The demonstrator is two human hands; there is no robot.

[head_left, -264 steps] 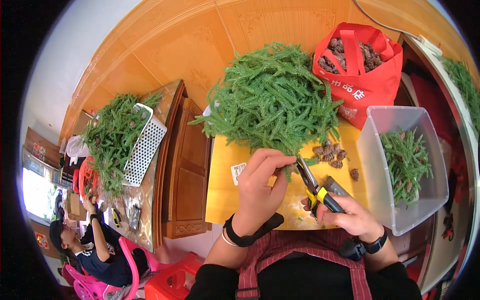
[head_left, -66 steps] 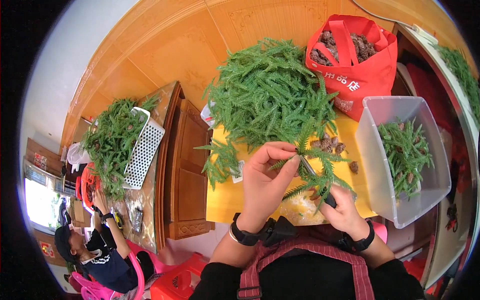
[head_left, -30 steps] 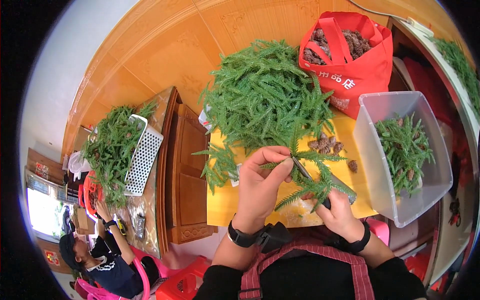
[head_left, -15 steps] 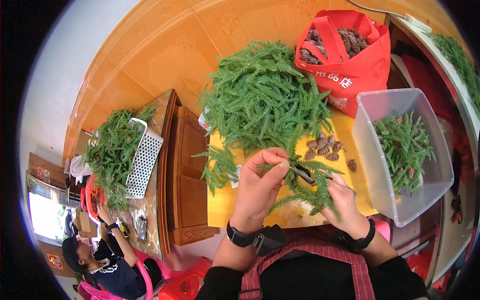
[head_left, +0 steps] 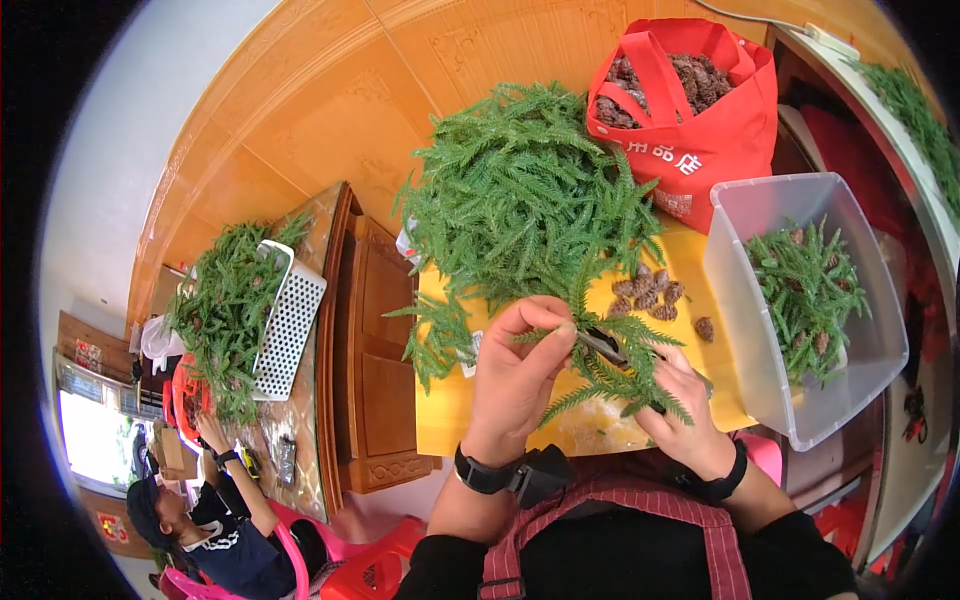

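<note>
My left hand (head_left: 520,365) pinches a green artificial pine sprig (head_left: 605,378) between thumb and forefinger, over the yellow tabletop (head_left: 450,405). In my right hand (head_left: 690,410) is a dark metal hand tool (head_left: 603,346) with narrow jaws; it meets the sprig beside my left fingertips. Needles and fingers hide most of the tool, so I cannot tell whether it is pliers or scissors. Just beyond my hands rises a big heap of pine sprigs (head_left: 525,190). Several small brown pinecones (head_left: 645,290) lie right of the heap, and a few loose sprigs (head_left: 440,335) lie to the left.
A translucent plastic bin (head_left: 725,270) at the right holds sprigs with pinecones. Behind it stands a red bag (head_left: 735,140) full of pinecones. Leftward, a co-worker (head_left: 235,530) sits at another table (head_left: 318,440) bearing a white perforated basket (head_left: 290,335) and more sprigs (head_left: 230,300).
My right hand has shifted slightly and the sprig's lower branches have turned a little. My left hand keeps its pinch in nearly the same place.
</note>
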